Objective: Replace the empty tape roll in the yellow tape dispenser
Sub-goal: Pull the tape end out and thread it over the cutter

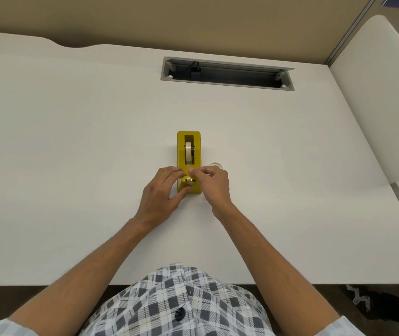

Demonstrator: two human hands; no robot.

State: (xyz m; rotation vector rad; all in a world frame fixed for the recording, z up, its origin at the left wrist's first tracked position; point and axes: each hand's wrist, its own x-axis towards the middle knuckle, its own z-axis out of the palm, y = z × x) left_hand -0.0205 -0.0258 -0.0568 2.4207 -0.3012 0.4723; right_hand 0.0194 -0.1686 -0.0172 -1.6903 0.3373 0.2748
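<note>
The yellow tape dispenser (189,151) stands in the middle of the white desk (72,141), its cutter end toward me. A whitish tape roll (189,153) sits upright in its slot. My left hand (163,194) holds the dispenser's near end, thumb against its front left side. My right hand (211,184) pinches something small over the cutter end, probably the tape's free end; the clear strip is hard to make out. A pale ring, likely the empty roll core (216,165), lies on the desk just right of the dispenser, partly hidden by my right hand.
A grey open cable tray (227,73) with a black plug is set into the desk at the back. A beige partition runs behind the desk. A white side panel (375,105) stands at the right. The desk's front edge is near my checked shirt.
</note>
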